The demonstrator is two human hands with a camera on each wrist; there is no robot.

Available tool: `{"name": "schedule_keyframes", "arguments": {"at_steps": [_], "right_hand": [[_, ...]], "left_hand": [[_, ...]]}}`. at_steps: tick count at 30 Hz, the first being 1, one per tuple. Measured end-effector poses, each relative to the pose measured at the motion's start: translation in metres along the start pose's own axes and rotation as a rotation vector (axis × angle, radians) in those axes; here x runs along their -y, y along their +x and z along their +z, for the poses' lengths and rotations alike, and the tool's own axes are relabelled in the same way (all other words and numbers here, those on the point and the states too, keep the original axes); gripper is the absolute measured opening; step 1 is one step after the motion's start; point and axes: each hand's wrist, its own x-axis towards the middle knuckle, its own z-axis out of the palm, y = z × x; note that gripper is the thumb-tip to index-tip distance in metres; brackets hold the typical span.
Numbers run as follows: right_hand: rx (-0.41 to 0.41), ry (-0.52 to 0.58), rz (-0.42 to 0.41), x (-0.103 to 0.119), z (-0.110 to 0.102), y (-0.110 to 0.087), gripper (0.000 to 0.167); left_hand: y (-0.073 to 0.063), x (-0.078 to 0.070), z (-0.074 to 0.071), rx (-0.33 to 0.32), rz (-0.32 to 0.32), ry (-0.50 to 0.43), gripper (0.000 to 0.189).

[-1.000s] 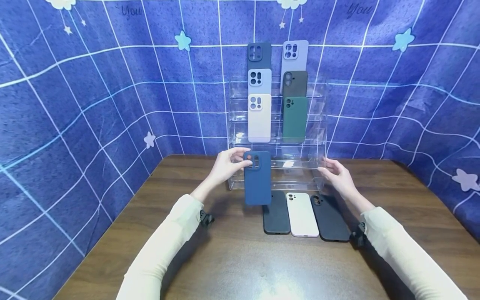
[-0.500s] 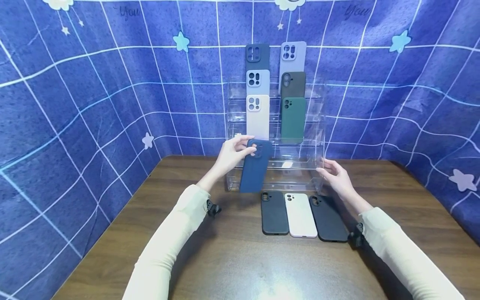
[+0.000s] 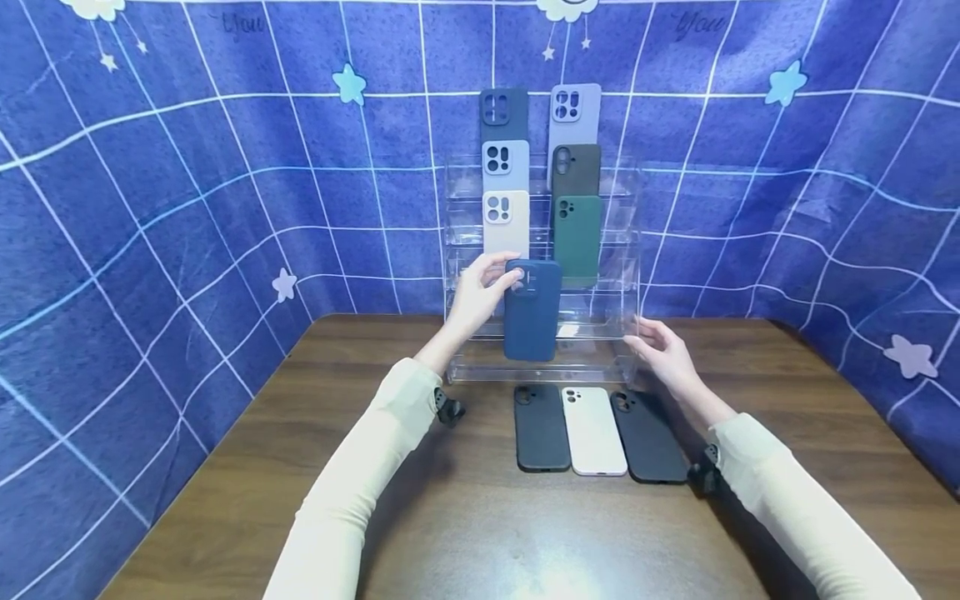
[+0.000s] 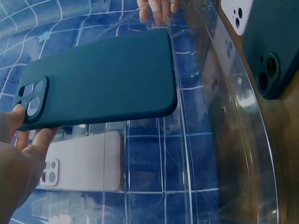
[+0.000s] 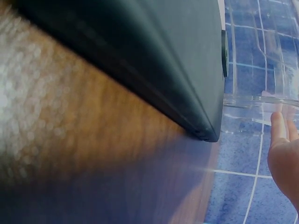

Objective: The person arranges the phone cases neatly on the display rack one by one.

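Note:
My left hand (image 3: pixel 480 293) pinches a dark blue phone case (image 3: pixel 532 321) by its upper left corner, at the camera cutouts. The case hangs upright in front of the lower tiers of a clear acrylic display rack (image 3: pixel 540 372). In the left wrist view, thumb and fingers grip the camera end of the blue phone case (image 4: pixel 107 81), with a pale case (image 4: pixel 88 161) behind it. My right hand (image 3: pixel 667 354) touches the rack's right side with fairly straight fingers; in the right wrist view the hand (image 5: pixel 285 154) is partly cut off.
On the rack stand several cases, among them a green one (image 3: pixel 577 242) and a lavender one (image 3: pixel 576 117). A black case (image 3: pixel 542 433), a white case (image 3: pixel 596 437) and another black case (image 3: pixel 651 442) lie on the wooden table (image 3: pixel 465 517) before the rack.
My left hand has carried the blue case up and rightward toward the rack; the case tilted midway and is upright again. The right hand has stayed at the rack's side.

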Motion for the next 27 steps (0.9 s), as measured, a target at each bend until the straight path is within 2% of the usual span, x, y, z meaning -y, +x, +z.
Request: {"name": "schedule_keyframes", "arguments": {"at_steps": [7, 12, 18, 21, 24, 27], "right_hand": [[-0.010, -0.004, 0.021, 0.005, 0.001, 0.000, 0.053], [-0.016, -0.020, 0.027, 0.020, 0.005, -0.006, 0.050], [-0.022, -0.051, 0.036, 0.030, 0.009, -0.009, 0.049], [-0.017, -0.055, 0.038, 0.030, 0.009, -0.009, 0.049], [-0.012, -0.046, 0.039, 0.029, 0.009, -0.009, 0.050], [-0.013, -0.047, 0.037, 0.030, 0.008, -0.010, 0.049]], "left_hand": [[0.014, -0.003, 0.011, -0.094, -0.042, -0.073, 0.038], [0.024, -0.006, 0.021, -0.161, -0.024, -0.114, 0.036], [0.038, -0.008, 0.031, -0.185, 0.023, -0.184, 0.032], [0.039, -0.016, 0.036, -0.184, 0.026, -0.228, 0.032], [0.039, -0.022, 0.043, -0.192, 0.050, -0.228, 0.032], [0.043, -0.017, 0.052, -0.200, 0.077, -0.226, 0.032]]}}
